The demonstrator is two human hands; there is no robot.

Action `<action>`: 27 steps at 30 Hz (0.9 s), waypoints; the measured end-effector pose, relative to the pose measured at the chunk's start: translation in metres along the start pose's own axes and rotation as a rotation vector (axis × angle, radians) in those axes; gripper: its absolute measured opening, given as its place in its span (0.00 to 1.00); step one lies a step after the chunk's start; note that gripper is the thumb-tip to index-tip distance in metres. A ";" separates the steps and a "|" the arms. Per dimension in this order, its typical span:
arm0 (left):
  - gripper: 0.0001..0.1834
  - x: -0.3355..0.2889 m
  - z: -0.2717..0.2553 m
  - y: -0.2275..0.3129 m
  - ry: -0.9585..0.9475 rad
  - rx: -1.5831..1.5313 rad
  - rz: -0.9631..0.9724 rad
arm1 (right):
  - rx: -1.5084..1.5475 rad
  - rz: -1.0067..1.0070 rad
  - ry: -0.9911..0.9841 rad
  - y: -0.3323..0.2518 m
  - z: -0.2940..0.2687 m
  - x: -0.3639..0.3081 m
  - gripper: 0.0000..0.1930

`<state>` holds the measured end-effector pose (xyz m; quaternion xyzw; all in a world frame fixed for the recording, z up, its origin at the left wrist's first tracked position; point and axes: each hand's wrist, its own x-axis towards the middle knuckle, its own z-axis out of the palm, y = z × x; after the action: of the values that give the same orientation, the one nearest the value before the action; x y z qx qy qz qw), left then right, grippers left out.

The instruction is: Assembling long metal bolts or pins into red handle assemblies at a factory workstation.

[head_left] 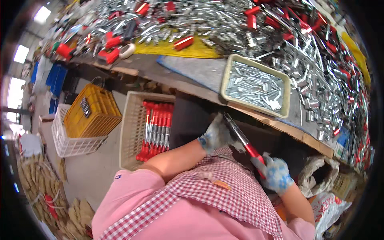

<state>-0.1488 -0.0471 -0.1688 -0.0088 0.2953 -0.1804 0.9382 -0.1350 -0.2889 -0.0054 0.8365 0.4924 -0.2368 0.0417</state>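
My right hand (275, 173), in a white knit glove with blue patches, is wrapped round the red grip of a long tool with a shiny metal shaft (239, 133). The tool slants up and left, and its dark upper end lies beside my left hand (218, 134). That hand is gloved too, its fingers curled in; what they hold, if anything, is hidden. Close in front, on the bench edge, a cream tray (289, 96) holds many small metal pins. Left of my left forearm, a pale plastic crate (125, 132) holds a row of similar red-ended metal tools.
The bench (148, 72) is heaped with metal parts (192, 24) and red pieces (113, 41), with yellow cloth (176, 49) beneath some. At left, a yellow crate (94, 110) sits in a white basket (60, 140). Tan bundles (36, 172) lie lower left. An open sack (312, 176) stands right.
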 end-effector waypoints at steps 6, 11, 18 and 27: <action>0.17 -0.058 0.045 0.041 0.049 -0.125 0.508 | 1.938 0.163 0.164 -0.020 0.031 0.016 0.37; 0.18 -0.134 0.059 0.065 -0.349 0.044 0.907 | 2.824 0.162 -0.415 -0.037 0.023 0.071 0.24; 0.22 -0.176 -0.001 0.134 -0.304 0.247 1.052 | 2.685 0.313 -0.534 -0.101 -0.012 0.142 0.19; 0.25 -0.216 -0.043 0.120 0.248 0.438 0.652 | 2.406 0.144 -0.622 -0.190 -0.003 0.227 0.23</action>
<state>-0.2973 0.1429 -0.1002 0.3070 0.3480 0.0681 0.8832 -0.2028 -0.0084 -0.0715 0.2771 -0.1150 -0.7225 -0.6229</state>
